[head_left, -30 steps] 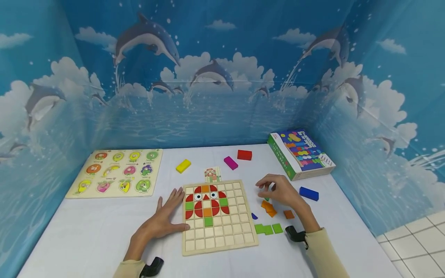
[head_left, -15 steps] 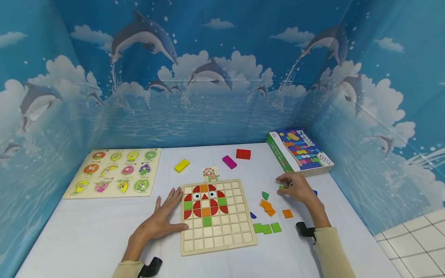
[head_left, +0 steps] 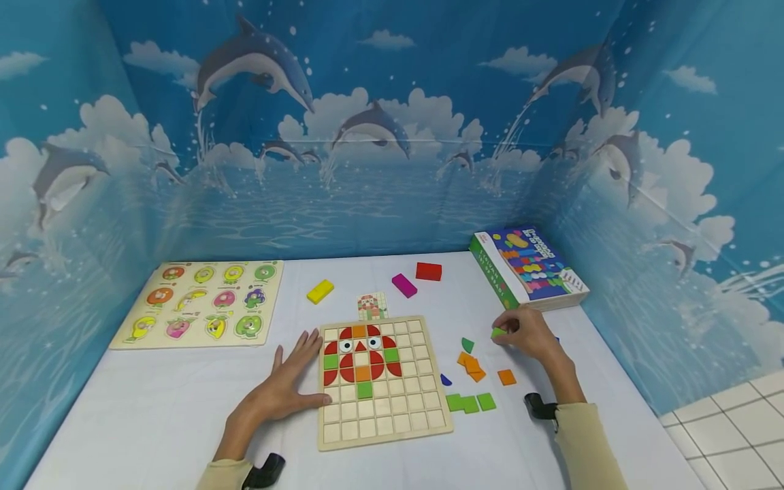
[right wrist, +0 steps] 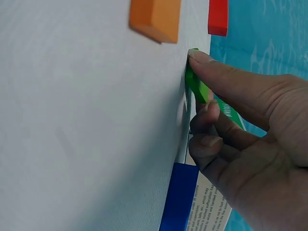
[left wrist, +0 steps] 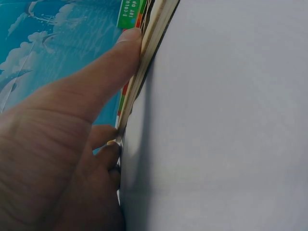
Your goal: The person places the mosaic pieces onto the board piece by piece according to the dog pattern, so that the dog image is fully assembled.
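A small green tile [head_left: 498,333] is pinched at the fingertips of the right hand [head_left: 531,335], on the white table [head_left: 153,408], to the right of the wooden grid board [head_left: 382,381] and just in front of the game box [head_left: 528,269]. In the right wrist view the green tile [right wrist: 196,83] is seen thin and edge-on, thumb on one face, curled fingers [right wrist: 211,120] behind it; whether it is lifted clear of the table cannot be told. A blue block [right wrist: 179,197] lies just beside that hand, an orange tile [right wrist: 155,17] farther out. The board's empty cells lie to the left of the tile and nearer the person, so the right hand is plainly the nearer one. Loose orange tiles [head_left: 473,365] and green tiles [head_left: 470,403] sit between the tile and the board. The left hand [head_left: 278,391] is laid flat, fingers straight, holding nothing, with the fingertips pressed against the board's left edge [left wrist: 144,57].
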The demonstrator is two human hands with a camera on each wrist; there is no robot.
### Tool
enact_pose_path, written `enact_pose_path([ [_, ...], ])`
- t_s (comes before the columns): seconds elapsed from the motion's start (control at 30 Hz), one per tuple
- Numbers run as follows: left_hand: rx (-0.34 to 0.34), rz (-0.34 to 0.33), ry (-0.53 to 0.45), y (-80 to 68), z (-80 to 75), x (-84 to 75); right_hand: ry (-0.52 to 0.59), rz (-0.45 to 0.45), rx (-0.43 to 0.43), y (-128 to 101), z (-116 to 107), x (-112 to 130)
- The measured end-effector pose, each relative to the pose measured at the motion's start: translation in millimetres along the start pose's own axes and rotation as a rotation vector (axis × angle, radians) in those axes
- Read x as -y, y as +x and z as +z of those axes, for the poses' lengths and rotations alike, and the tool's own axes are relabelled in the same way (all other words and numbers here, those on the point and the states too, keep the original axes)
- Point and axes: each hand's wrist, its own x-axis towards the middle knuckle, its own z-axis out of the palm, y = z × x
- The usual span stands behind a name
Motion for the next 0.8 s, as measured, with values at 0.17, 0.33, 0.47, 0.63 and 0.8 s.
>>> enact_pose_path([
  [0.17,-0.003,-0.006,-0.008,-0.5,-0.6,0.1,0.019,-0.008,-0.017,0.9,1.3,0.3],
  [0.33,0.0,-0.006,-0.011,-0.1,-0.1,0.2,0.057,-0.017,0.008,-1.3,1.8,7.4],
  [0.47,0.004,-0.013,-0.009,0.2,0.2,-0.2,0.126,-0.059,0.074,-2.2,5.3,24.8],
  [0.63,0.004,-0.022,-0.005,0.6,-0.5,-1.0,0.241,-0.153,0.186,-4.6,24.7,64.5],
  [0.8,0.009,-0.013,-0.011,0.1,-0.4,-1.0,0.333,-0.313,0.301,-14.6,55.2,109.3],
])
